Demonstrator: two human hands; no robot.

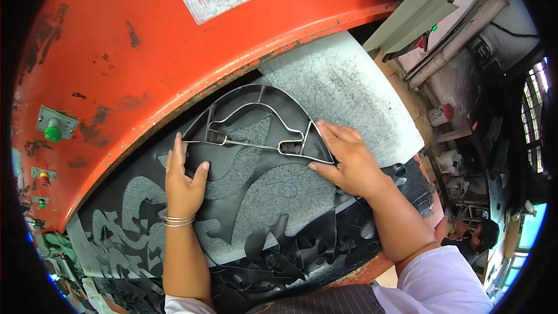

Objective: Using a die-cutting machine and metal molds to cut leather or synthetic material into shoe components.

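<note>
A metal cutting die [264, 94], a curved outer blade with an inner outline and cross braces, lies on a black sheet [224, 166] that looks like leather or rubber. My left hand [185, 186], wearing thin bangles, touches the die's left corner with its fingers stretched and thumb apart. At the opposite end, my right hand [351, 160] grips the pointed corner, thumb at the lower edge and fingers along the outer side. Cut-out openings in the sheet show the scratched pale cutting board [343, 75] beneath.
Behind the die rises a big orange press [157, 40] with a green button [53, 134] at its left. Black offcuts [279, 259] are heaped along the near edge. A grey metal part [407, 20] juts out at upper right. Another person [474, 235] sits far right.
</note>
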